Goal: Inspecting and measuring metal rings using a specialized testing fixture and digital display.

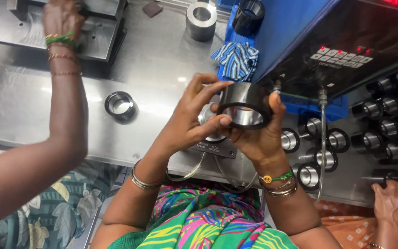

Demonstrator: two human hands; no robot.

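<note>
Head view | dark metal ring (245, 106) between both hands (gripped) | left hand (187, 122), right hand (259, 138)

I count one dark metal ring (245, 109) held between my two hands, one ring (119, 104) lying alone on the counter (162, 60) at left, two larger sleeves (201, 18) at the far edge, one striped cloth (237, 60), and over a dozen rings (383, 120) massed at right.

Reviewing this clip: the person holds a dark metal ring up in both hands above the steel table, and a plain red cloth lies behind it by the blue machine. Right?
Not quite. The head view shows a blue-and-white striped cloth, not a plain red one. The rest holds: left hand and right hand both hold the dark metal ring above the steel table, by the blue machine.
</note>
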